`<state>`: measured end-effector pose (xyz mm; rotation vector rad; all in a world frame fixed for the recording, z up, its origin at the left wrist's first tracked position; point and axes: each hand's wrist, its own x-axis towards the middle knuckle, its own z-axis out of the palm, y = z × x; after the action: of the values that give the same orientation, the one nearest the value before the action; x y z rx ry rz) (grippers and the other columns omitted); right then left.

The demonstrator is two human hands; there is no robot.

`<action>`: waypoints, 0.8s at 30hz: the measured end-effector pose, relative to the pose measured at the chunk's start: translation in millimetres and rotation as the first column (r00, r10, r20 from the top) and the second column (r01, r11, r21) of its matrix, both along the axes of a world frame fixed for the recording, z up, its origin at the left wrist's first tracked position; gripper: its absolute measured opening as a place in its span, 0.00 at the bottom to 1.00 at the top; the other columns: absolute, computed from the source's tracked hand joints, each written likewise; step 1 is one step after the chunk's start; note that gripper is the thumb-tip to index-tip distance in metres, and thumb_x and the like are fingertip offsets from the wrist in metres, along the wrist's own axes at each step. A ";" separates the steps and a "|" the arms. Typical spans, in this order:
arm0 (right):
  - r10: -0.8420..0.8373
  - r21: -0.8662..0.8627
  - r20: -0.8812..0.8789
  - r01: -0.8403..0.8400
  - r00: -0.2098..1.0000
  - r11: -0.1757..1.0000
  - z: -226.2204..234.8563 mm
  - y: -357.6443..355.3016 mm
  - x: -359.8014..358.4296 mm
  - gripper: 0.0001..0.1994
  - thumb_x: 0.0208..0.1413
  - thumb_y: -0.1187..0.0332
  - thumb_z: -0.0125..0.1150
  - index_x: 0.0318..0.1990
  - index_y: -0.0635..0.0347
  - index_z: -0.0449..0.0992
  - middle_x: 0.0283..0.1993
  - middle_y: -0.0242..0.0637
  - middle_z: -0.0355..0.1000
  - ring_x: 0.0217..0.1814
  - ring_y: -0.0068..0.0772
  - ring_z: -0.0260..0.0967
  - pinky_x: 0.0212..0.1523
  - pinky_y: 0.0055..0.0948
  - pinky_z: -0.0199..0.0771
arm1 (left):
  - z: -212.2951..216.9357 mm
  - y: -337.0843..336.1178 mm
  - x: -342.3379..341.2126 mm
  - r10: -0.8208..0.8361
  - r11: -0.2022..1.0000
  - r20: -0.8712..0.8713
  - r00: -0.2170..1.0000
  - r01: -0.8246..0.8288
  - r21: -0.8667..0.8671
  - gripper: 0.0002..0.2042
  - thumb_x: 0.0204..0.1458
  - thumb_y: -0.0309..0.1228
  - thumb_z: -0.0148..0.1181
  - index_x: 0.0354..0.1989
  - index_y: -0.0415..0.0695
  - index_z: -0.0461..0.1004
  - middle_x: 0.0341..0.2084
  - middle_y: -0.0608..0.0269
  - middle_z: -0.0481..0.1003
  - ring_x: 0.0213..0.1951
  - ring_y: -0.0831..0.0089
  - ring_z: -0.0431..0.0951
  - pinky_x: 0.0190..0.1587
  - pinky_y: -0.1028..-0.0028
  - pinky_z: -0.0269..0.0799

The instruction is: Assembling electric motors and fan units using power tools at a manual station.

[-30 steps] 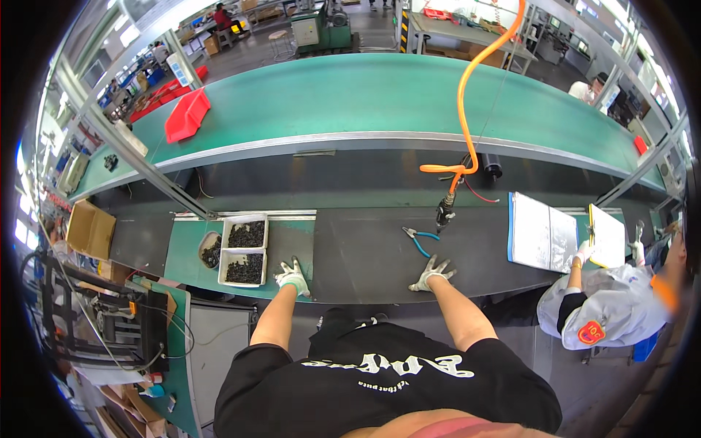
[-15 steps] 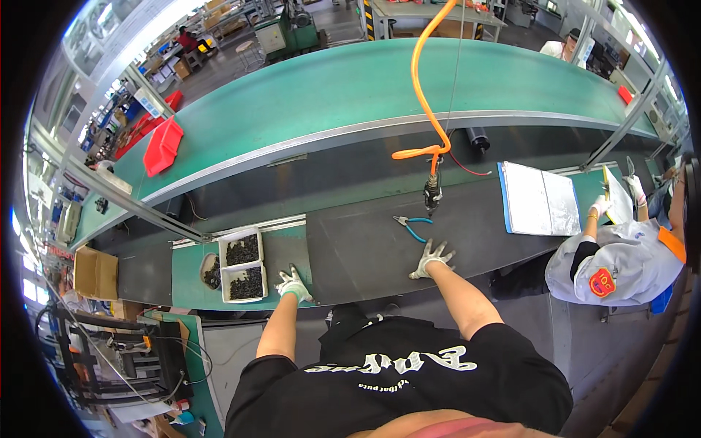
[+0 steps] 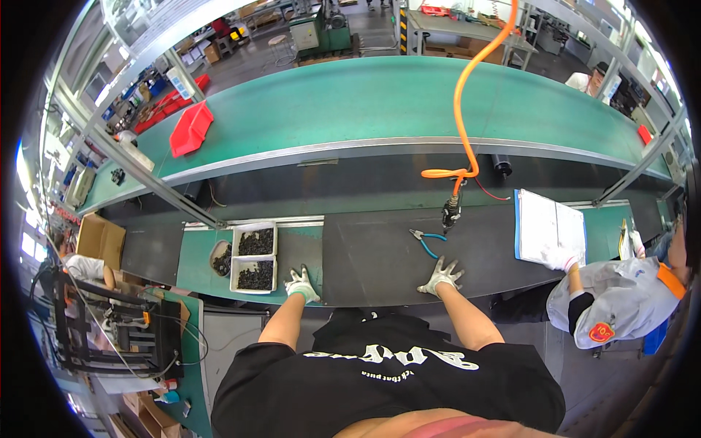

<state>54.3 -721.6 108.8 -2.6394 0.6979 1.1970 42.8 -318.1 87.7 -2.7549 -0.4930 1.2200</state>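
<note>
My left hand (image 3: 301, 284), in a white glove, rests on the bench's near edge with its fingers spread and nothing in it. Just left of it stand two white bins, the far bin (image 3: 255, 239) and the near bin (image 3: 253, 275), both filled with small black parts. A smaller tub (image 3: 220, 258) of similar parts sits against their left side. My right hand (image 3: 441, 277), gloved too, lies spread on the dark mat (image 3: 380, 255). Beyond its fingertips are blue-handled pliers (image 3: 429, 241), jaws pointing left. A power screwdriver (image 3: 451, 213) hangs above the bench behind the pliers.
An orange coiled hose (image 3: 461, 109) comes down to the screwdriver. On the right, a co-worker in a grey top (image 3: 621, 299) touches an open folder (image 3: 551, 228). A green shelf (image 3: 350, 102) spans the back, with a red bin (image 3: 191, 130). A cardboard box (image 3: 102, 239) stands far left.
The view has tilted and shifted, so the bench sits lower and further right. The co-worker's hand has come down to the folder's near edge. Both my hands stay spread on the bench.
</note>
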 end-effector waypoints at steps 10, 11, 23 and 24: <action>-0.051 -0.003 0.125 0.051 0.991 0.999 -20.5 3.2 -10.2 0.67 0.34 0.49 0.80 0.76 0.40 0.30 0.79 0.49 0.21 0.79 0.66 0.16 0.70 0.70 0.41 | 22.5 -9.7 1.8 -0.246 0.968 -0.087 0.965 0.250 0.028 0.65 0.40 0.62 0.67 0.73 0.35 0.29 0.71 0.27 0.37 0.72 0.40 0.47 0.68 0.44 0.52; -0.050 -0.004 0.170 0.051 0.984 0.999 -26.3 2.1 -13.7 0.66 0.34 0.52 0.80 0.76 0.40 0.32 0.79 0.49 0.22 0.79 0.66 0.16 0.70 0.72 0.40 | 11.0 -4.2 -2.2 -0.243 0.968 -0.051 0.969 0.245 0.057 0.65 0.39 0.62 0.68 0.73 0.34 0.32 0.70 0.27 0.39 0.69 0.39 0.55 0.67 0.46 0.56; 0.180 -0.298 0.873 0.205 0.453 0.932 -114.5 -1.7 -44.9 0.28 0.61 0.48 0.53 0.65 0.49 0.66 0.69 0.43 0.61 0.73 0.49 0.53 0.71 0.46 0.49 | -16.8 29.5 -16.4 -0.484 0.864 0.378 0.790 0.500 0.060 0.57 0.39 0.65 0.64 0.69 0.32 0.51 0.59 0.19 0.61 0.47 0.43 0.78 0.50 0.61 0.75; 0.147 -0.283 0.870 0.233 0.470 0.930 -116.9 -1.4 -47.0 0.28 0.61 0.47 0.53 0.65 0.49 0.66 0.69 0.43 0.61 0.72 0.50 0.54 0.71 0.46 0.50 | -19.8 31.1 -20.4 -0.448 0.874 0.460 0.767 0.485 0.043 0.55 0.41 0.65 0.62 0.69 0.33 0.54 0.58 0.20 0.62 0.46 0.45 0.79 0.48 0.60 0.75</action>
<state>7.2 -723.0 -8.0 -2.9321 0.7705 -0.5031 22.4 -287.0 67.8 -2.9592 0.2338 0.4779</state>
